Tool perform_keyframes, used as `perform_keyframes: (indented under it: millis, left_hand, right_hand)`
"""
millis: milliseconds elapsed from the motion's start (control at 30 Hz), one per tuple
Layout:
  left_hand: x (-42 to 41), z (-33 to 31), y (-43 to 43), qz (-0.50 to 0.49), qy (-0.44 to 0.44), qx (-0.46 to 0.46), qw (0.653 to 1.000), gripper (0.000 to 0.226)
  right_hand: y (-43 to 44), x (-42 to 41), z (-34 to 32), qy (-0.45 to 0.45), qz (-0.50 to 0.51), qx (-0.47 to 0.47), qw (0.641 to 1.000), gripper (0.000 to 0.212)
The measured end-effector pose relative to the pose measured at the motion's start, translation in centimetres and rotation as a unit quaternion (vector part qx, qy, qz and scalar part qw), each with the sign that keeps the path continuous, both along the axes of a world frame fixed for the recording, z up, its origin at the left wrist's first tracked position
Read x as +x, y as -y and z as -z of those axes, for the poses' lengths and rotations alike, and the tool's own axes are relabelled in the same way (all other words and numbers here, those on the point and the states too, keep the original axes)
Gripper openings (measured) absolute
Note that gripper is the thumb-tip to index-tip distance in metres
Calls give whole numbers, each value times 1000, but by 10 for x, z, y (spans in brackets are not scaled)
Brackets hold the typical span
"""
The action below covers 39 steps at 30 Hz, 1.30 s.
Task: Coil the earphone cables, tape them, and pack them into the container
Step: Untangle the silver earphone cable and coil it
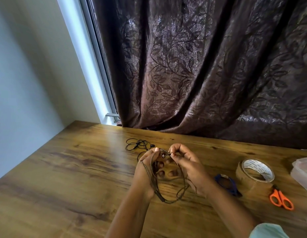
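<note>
Earphone cable point(157, 191): held up left of the tape roll point(254, 174), wound in loops round the left hand point(147, 170).
Left hand: fingers curled inward, serving as the form for the coil.
Right hand point(188, 167): thumb and forefinger pinch the earbud end at the top of the loops.
Step in hand: probably closing the coil. Lay the loops even, tuck the end in snugly, and avoid a sharp bend by the earbud.
Waiting: black earphones point(137, 145), farther left of the tape roll; scissors point(280, 200) just right of it.
</note>
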<state>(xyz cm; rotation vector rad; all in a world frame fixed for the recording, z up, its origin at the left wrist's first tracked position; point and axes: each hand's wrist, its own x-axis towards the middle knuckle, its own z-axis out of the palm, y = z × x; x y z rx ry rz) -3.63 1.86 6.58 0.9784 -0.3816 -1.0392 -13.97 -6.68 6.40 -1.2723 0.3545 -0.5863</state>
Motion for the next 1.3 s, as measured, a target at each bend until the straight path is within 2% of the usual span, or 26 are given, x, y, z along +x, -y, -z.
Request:
perform_keyframes:
  millis: [133, 233, 300, 400, 500, 567, 700, 767, 833, 933, 967, 1033, 1100, 1200, 1233, 1300]
  left_hand:
    - [2, 4, 1, -44, -78, -87, 992, 27]
    - [13, 7, 1, -89, -71, -122, 986, 44]
    - [18, 7, 2, -86, -48, -101, 990, 52]
    - [25, 11, -7, -22, -19, -55, 998, 58]
    - [40, 18, -25, 80, 20, 0, 997, 53]
    - [53, 26, -38, 107, 26, 47, 993, 50]
    - [78, 45, -66, 72, 27, 156, 985, 54]
    - [88, 56, -75, 34, 34, 201, 978, 38]
    - [92, 62, -79, -15, 2, 192, 981, 22]
    - [89, 54, -80, -23, -60, 113, 992, 43]
    - [84, 48, -77, -2, -37, 111, 993, 46]
    - [68, 38, -69, 24, 121, 150, 981, 35]
    - [47, 28, -55, 24, 270, 152, 950, 27]
    - [19, 17, -32, 91, 338, 76, 933, 36]
    - [13, 16, -25, 107, 355, 63, 927, 30]
    - [9, 16, -12, 72, 400, 76, 910, 16]
  right_hand:
    - [3, -3, 2, 16, -25, 60, 998, 12]
    - [6, -7, 8, 5, -37, 110, 993, 15]
    - [6, -9, 10, 4, -13, 126, 992, 16]
    - [9, -8, 5, 28, 21, 157, 987, 16]
    - [16, -6, 0, 42, 43, 157, 986, 14]
    - [22, -5, -2, 32, 59, 132, 989, 15]
    - [27, -7, 0, 5, 73, 100, 992, 19]
    - [27, -8, 0, 6, 64, 106, 992, 20]
    - [28, -9, -1, 4, 47, 116, 992, 21]
    - [29, -9, -2, -11, 17, 107, 994, 26]
    - [28, -9, -3, -14, 6, 101, 995, 30]
    - [28, -9, -3, -23, -20, 81, 996, 37]
    - [25, -9, -5, -29, -52, 62, 996, 38]
    - [21, -7, -15, -44, -99, 24, 994, 34]
    - [20, -7, -20, -50, -111, 6, 992, 33]
    - [22, -7, -28, -53, -127, -22, 990, 32]
